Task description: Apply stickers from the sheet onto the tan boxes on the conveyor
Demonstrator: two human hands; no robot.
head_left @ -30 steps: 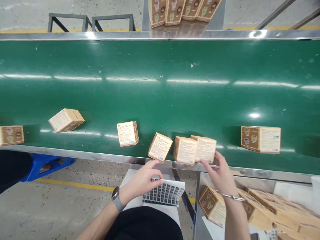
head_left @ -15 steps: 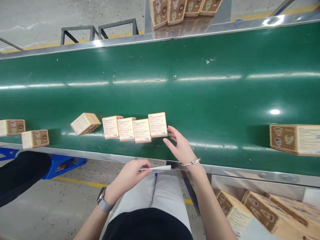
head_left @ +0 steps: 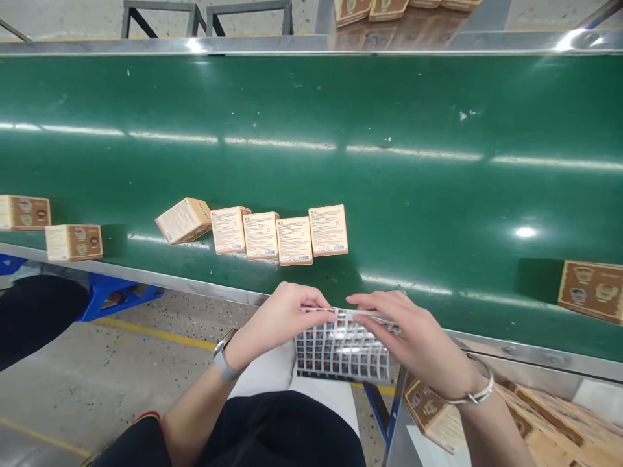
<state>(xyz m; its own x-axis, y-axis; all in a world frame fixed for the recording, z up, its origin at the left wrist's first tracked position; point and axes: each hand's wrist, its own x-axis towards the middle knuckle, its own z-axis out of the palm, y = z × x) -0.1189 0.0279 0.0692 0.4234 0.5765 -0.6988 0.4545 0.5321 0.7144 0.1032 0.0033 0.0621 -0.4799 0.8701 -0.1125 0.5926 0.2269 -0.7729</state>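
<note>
A sheet of small stickers (head_left: 343,353), printed in rows of dark rectangles, hangs over my lap at the near edge of the green belt. My left hand (head_left: 294,308) pinches its top edge between thumb and fingers. At the sheet's upper right, my right hand (head_left: 406,327) has its thumb and fingers closed around the edge; whether a single sticker is between them is too small to tell. Just beyond the hands, several boxes stand side by side on the belt, printed side up; the rightmost box (head_left: 329,230) is nearest. A tilted box (head_left: 185,220) touches the row's left end.
The green conveyor belt (head_left: 438,214) runs across the view between metal rails. Two boxes lie far left, including a brown box (head_left: 75,243); another box (head_left: 591,290) is at the right. More boxes (head_left: 433,415) sit low right. Another person's dark-clothed leg (head_left: 43,318) is at left.
My right hand has left the rightmost box and come back to the sheet. The sheet has turned from nearly edge-on to showing its printed face. The view has shifted slightly.
</note>
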